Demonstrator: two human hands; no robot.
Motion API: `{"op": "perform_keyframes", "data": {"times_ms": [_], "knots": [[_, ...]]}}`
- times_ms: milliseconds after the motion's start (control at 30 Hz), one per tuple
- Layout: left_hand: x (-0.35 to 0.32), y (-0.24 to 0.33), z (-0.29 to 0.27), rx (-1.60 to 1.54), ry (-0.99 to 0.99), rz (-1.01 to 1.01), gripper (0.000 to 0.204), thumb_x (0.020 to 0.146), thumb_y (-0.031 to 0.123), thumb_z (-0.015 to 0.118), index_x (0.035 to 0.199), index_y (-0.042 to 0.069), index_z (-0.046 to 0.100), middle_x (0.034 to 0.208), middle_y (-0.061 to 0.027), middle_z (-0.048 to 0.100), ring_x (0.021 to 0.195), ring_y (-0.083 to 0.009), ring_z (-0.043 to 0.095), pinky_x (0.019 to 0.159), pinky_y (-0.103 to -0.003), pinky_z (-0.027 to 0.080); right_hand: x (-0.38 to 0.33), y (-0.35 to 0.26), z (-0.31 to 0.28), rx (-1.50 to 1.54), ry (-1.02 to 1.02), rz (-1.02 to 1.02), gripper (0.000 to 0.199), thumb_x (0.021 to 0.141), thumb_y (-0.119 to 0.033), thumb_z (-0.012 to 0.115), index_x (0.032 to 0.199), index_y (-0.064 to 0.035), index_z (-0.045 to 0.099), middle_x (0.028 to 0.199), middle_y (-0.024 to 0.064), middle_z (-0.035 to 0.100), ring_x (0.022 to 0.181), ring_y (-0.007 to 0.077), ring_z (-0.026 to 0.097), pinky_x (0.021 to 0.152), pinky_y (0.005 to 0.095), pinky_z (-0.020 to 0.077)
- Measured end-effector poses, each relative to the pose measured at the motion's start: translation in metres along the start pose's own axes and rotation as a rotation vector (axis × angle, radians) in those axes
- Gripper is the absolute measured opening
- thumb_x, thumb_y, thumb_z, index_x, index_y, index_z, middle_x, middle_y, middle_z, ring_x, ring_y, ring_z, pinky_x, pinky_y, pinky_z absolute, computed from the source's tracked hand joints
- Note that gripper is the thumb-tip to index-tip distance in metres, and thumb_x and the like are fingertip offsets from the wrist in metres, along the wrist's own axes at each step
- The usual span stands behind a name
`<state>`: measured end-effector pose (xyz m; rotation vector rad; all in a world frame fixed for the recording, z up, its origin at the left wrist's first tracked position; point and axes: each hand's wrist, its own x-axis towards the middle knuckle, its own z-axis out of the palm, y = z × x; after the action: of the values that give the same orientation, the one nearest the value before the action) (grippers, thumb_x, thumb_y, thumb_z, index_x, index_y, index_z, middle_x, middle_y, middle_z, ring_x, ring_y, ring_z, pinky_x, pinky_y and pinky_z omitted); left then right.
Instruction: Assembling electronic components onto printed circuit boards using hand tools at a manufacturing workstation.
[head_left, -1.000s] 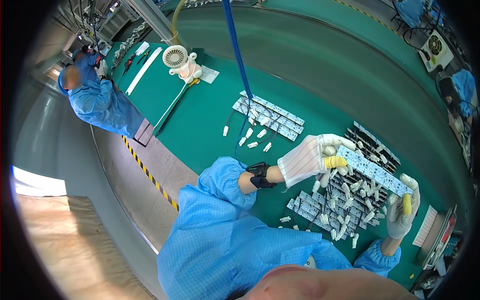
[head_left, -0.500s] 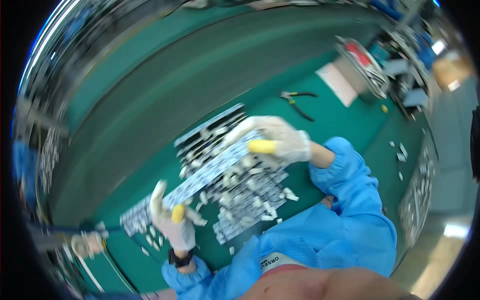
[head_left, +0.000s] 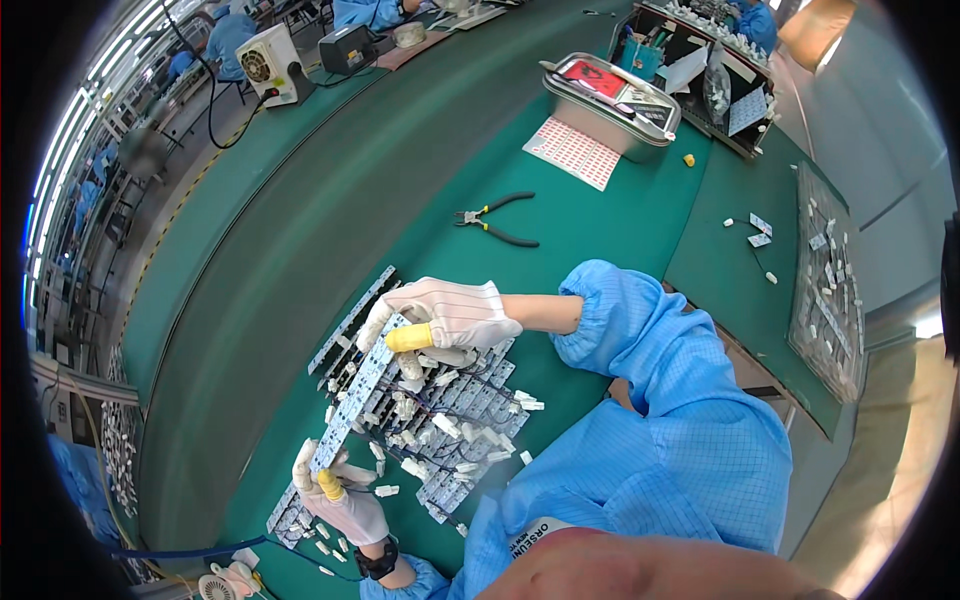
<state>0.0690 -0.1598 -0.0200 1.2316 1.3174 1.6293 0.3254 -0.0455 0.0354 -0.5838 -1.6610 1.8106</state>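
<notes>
Both my hands wear white gloves with yellow finger cots. My right hand (head_left: 445, 315) pinches the far end of a long narrow light-strip board (head_left: 362, 388). My left hand (head_left: 338, 498), with a dark wrist strap, grips the near end of the same board. The board hangs tilted just above a pile of similar boards with white connectors and thin wires (head_left: 455, 425) on the green bench. More strip boards (head_left: 350, 318) lie side by side left of the pile.
Black-handled pliers (head_left: 497, 222) lie beyond my right hand. Farther back sit a metal tray (head_left: 610, 105) and a white dotted sheet (head_left: 572, 152). A dark green conveyor belt (head_left: 270, 230) runs along the left. A tray of small parts (head_left: 826, 280) is at right.
The view has swung round sharply across the frames. Both hands keep hold of the strip board's two ends above the pile.
</notes>
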Motion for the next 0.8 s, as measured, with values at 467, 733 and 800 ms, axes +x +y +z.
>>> {"op": "perform_keyframes", "data": {"times_ms": [467,733,800], "knots": [[0.004,-0.002,0.003,0.034,-0.017,-0.006,0.045,0.092,0.036,0.049,0.120,0.001,0.046,0.078,-0.0082,0.059,0.041,-0.0058,0.044,0.038,-0.017,0.033,-0.002,0.001,0.001,0.047,0.004,0.061,0.030,0.091,-0.026,0.051,0.110,-0.0027,0.051,0.069,0.0094,0.062,0.043,0.0072,0.047,0.039,0.0209,0.0357],[-0.001,-0.004,-0.004,-0.003,-0.016,-0.019,0.050,0.090,0.035,0.053,0.124,0.000,0.042,0.077,-0.0072,0.060,0.041,-0.0062,0.045,0.042,-0.017,0.036,-0.001,0.008,-0.004,0.023,-0.064,-0.115,0.036,0.091,-0.026,0.051,0.118,-0.0035,0.045,0.071,0.0086,0.063,0.038,0.0052,0.044,0.037,0.0190,0.0329],[0.000,-0.003,-0.001,-0.052,-0.022,-0.003,0.053,0.089,0.034,0.056,0.125,0.000,0.040,0.076,-0.0075,0.061,0.041,-0.0065,0.045,0.045,-0.016,0.038,0.000,0.010,-0.005,0.029,-0.047,-0.083,0.035,0.091,-0.026,0.052,0.118,-0.0040,0.047,0.071,0.0079,0.063,0.039,0.0049,0.045,0.038,0.0191,0.0334]]}}
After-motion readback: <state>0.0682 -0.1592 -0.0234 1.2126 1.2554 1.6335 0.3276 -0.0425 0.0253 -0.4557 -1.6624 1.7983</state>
